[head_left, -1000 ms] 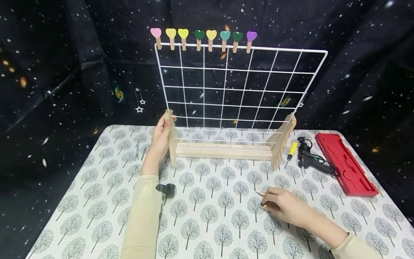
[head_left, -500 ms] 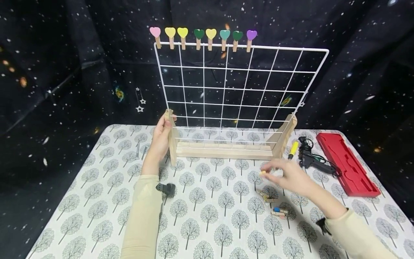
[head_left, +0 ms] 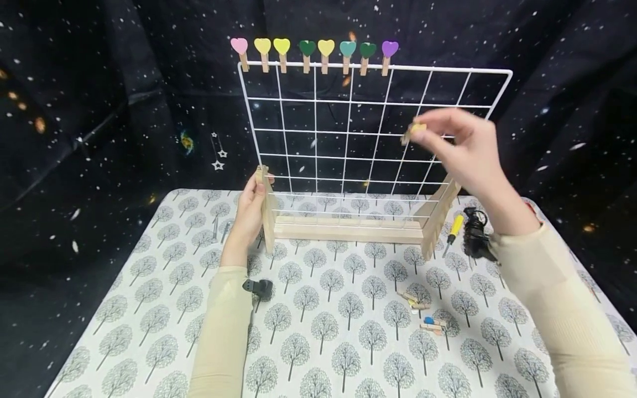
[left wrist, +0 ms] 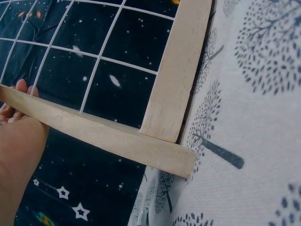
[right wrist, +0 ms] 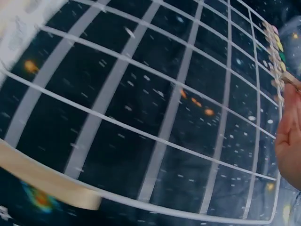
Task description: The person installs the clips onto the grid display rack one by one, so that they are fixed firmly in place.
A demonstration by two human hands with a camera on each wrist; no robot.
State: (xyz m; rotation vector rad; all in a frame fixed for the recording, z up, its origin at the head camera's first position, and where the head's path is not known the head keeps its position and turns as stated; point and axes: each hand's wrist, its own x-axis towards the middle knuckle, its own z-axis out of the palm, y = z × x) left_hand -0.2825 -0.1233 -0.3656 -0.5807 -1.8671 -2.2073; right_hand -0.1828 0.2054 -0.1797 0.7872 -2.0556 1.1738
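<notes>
My left hand [head_left: 249, 213] grips the left wooden upright [head_left: 268, 221] of a stand that holds a white wire grid [head_left: 351, 102]. In the left wrist view, fingertips of the left hand [left wrist: 21, 146] show past that upright's edge. Raised in front of the grid's right part, my right hand [head_left: 468, 146] pinches a small wooden clothespin [head_left: 417, 129] with a yellow piece on it. Several heart-topped clothespins [head_left: 325, 55] in pink, yellow, green, teal and purple are clipped along the grid's top bar, left of the right hand. The right wrist view catches the right hand [right wrist: 289, 141] at its edge.
Loose clothespins [head_left: 420, 305] lie on the tree-patterned tablecloth [head_left: 318, 331], with a blue-topped clothespin [head_left: 429, 320] closer to me. To the right lie a yellow screwdriver [head_left: 455, 228] and a black corded tool [head_left: 475, 237], partly behind the right sleeve [head_left: 542, 298]. A starry cloth hangs behind.
My right hand has picked the clothespin off the table and lifted it up to the grid. The right arm now covers most of the red case. My left hand keeps its grip on the upright.
</notes>
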